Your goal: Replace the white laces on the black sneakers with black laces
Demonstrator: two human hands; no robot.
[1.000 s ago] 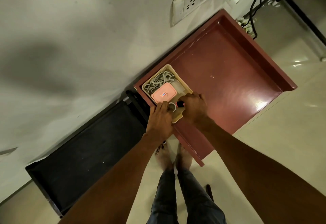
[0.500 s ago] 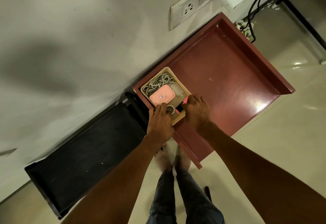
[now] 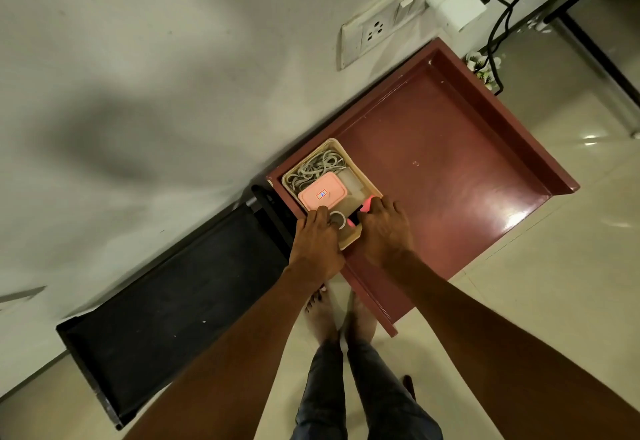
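Bench (image 3: 450, 169): reddish-brown top, raised rim, against pale wall; glossy pale floor below. Wall socket plate (image 3: 377, 32) above, white adapter (image 3: 455, 6) plugged in, black cable hanging. Black stand (image 3: 166, 318) left of bench. Beige tray (image 3: 353, 166) at bench's near-left corner, long axis along bench edge; we note pale laces (image 3: 317, 167) coiled at far end, pink box (image 3: 322, 194), tape roll (image 3: 337, 219). Left hand (image 3: 317, 242) fingers curled over tray's near end, on roll. Right hand (image 3: 384, 228) grips red-pink item (image 3: 365, 204). Sneakers unseen.

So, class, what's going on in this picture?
A person stands at a reddish-brown table, both hands at a beige tray of odds and ends. The left hand is at a roll of tape; the right hand touches a pink-handled tool. No sneakers or laces are visible.
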